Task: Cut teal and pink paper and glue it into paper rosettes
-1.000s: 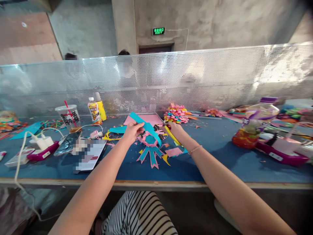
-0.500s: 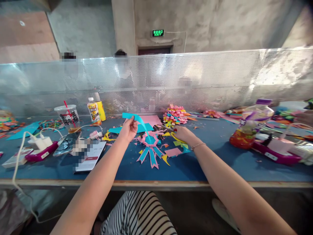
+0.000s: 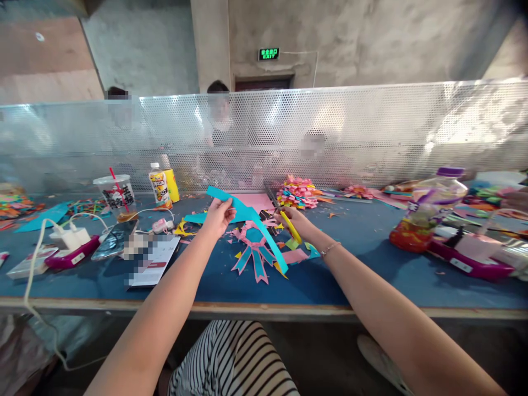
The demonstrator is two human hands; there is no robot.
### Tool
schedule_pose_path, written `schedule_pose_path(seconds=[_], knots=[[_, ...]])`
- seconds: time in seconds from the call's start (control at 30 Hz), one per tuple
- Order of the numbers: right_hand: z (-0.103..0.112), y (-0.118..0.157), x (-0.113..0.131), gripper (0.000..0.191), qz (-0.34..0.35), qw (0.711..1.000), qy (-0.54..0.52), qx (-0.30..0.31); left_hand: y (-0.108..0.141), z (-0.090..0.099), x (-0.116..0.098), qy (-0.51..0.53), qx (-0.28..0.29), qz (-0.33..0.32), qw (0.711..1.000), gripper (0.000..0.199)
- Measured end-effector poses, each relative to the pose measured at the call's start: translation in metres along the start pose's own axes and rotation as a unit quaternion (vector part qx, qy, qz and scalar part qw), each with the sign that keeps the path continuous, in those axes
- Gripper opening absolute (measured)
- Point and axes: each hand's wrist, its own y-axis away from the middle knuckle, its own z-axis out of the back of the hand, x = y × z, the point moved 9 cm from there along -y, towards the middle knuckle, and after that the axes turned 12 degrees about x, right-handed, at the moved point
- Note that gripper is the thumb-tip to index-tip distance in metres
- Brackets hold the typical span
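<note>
My left hand pinches a long bright blue paper strip, whose far end hangs down to the right. Under the strip lies a pink and blue paper rosette with several notched tails spread toward me. In my right hand is a pair of scissors, dark blades pointing away from me and yellow handle under the palm. The blades are apart from the strip. Behind my hands lie a pink paper sheet and a blue sheet.
A pile of pink paper loops stands behind my right hand. To the left are a tablet, a phone, a lidded cup and a drink bottle. A purple-capped bottle stands right. A perforated metal screen borders the back.
The blue strip's loose end has swung toward me and right, across the rosette. My right hand has turned, swinging the scissors' blades away from me.
</note>
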Motion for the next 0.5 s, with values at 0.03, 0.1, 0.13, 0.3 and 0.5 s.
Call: schedule_pose_path(seconds=[0.03, 0.1, 0.13, 0.3, 0.5], knots=[[0.000, 0.001, 0.000, 0.034, -0.003, 1.000, -0.015, -0.001, -0.002, 0.007, 0.003, -0.042, -0.022, -0.005, 0.999, 0.023], [0.002, 0.001, -0.003, 0.036, -0.012, 0.999, -0.032, -0.013, -0.005, 0.020, 0.008, -0.093, -0.056, -0.010, 0.994, 0.022], [0.003, 0.001, -0.005, 0.037, -0.016, 0.999, -0.039, -0.022, -0.006, 0.024, 0.009, -0.112, -0.068, -0.016, 0.991, 0.022], [0.017, -0.001, -0.008, 0.042, -0.009, 0.994, -0.079, -0.079, -0.008, 0.042, 0.002, -0.185, -0.119, -0.063, 0.973, 0.018], [0.034, 0.010, 0.014, 0.041, 0.026, 0.970, -0.208, -0.126, -0.011, 0.047, -0.001, -0.222, -0.108, -0.094, 0.964, 0.017]])
